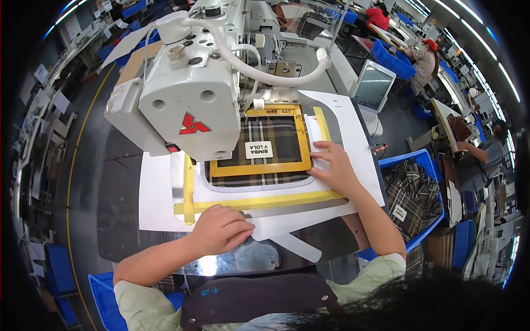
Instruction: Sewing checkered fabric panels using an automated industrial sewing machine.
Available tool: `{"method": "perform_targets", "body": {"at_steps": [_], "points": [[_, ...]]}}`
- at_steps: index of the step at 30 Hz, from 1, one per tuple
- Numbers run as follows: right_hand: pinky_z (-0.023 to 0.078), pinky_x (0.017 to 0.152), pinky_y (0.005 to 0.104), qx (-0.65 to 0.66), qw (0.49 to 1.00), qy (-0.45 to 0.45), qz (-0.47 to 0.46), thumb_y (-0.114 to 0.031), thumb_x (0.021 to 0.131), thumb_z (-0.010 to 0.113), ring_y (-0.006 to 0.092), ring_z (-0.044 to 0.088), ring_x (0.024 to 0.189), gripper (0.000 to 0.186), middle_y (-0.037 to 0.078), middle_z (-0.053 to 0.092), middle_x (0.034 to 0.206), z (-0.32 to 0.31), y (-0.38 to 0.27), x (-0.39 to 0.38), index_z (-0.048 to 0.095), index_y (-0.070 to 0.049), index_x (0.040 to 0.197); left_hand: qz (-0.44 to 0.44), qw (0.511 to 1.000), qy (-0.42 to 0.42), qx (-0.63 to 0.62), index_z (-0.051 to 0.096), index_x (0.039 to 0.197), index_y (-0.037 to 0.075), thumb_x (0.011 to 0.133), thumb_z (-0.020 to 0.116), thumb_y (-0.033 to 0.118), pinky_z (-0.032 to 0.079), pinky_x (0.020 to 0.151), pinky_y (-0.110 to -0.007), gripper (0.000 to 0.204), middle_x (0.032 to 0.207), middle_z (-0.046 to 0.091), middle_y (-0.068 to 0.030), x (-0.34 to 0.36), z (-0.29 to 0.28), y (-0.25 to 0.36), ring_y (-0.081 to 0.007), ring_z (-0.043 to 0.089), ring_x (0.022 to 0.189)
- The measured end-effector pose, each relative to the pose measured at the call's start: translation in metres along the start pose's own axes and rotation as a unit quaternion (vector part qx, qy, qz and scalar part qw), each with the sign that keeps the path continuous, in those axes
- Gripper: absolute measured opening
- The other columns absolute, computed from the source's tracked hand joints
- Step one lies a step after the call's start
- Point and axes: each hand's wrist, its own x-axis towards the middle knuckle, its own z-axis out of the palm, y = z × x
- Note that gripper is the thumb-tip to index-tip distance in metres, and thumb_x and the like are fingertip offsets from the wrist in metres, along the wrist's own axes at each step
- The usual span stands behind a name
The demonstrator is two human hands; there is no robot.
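Note:
A yellow rectangular frame (259, 169) lies under the sewing machine head (190, 105). Inside it shows dark plaid fabric (281, 135) with a white label (258, 149). My right hand (335, 170) is beside the frame's right edge, its fingers apart and their tips touching or close to that edge. Close to the near edge of a white sheet (157, 193), my left hand (221, 229) is curled with its fingers together; whatever they may pinch is hidden. Yellow tape strips (265, 201) run along the sheet. The machine head covers the frame's upper left part.
At the right stands a blue bin (428, 160) heaped with plaid pieces (408, 193). Behind it is a screen (372, 85) on a stand. A white hose (232, 60) arches over the machine. Other people work at tables farther right. Another blue bin (105, 298) sits at lower left.

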Motion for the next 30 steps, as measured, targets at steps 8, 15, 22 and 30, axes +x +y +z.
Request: {"method": "perform_targets", "body": {"at_steps": [8,15,22,30], "points": [[0.043,0.091,0.0357,0.052,0.998,0.006,0.037,-0.006,0.076,0.068,0.0269,0.056,0.101,0.008,0.009,0.06,0.103,0.005,0.002,0.002,0.065,-0.002,0.081,-0.006,1.0,-0.005,0.023,0.066,0.086,0.012,0.074,0.073,0.012,0.043,0.059,-0.031,0.014,0.077,0.059,-0.0005,-0.002,-0.001,0.004,-0.0195,0.058,0.068],[0.052,0.065,0.0257,0.199,0.955,0.207,0.067,0.001,0.084,0.061,0.0151,0.062,0.079,0.002,0.01,0.059,0.096,-0.053,-0.02,-0.007,0.059,0.001,0.083,-0.048,0.999,-0.003,0.011,0.058,0.117,0.009,0.075,0.073,0.015,0.048,0.079,-0.037,0.044,0.112,0.059,-0.0108,0.027,-0.01,0.017,-0.0268,0.059,0.098],[0.052,0.07,0.0289,0.235,0.932,0.147,-0.235,0.001,0.076,0.069,0.0223,0.062,0.088,0.016,0.008,0.06,0.097,-0.032,-0.147,-0.003,0.066,-0.004,0.092,-0.295,0.94,0.046,-0.168,0.057,0.118,0.001,0.077,0.075,0.021,0.046,0.09,-0.036,0.049,0.115,0.06,-0.0155,0.085,0.002,0.032,-0.0297,0.058,0.105],[0.05,0.075,0.0336,0.121,0.962,-0.196,-0.144,-0.01,0.069,0.078,0.0243,0.06,0.085,0.023,0.006,0.06,0.09,0.009,-0.081,-0.049,0.071,-0.01,0.091,-0.375,0.819,0.381,0.209,0.066,0.109,-0.004,0.091,0.063,0.016,0.049,0.086,-0.028,0.027,0.104,0.068,-0.0093,-0.127,-0.151,0.008,-0.0166,0.064,0.095]]}}
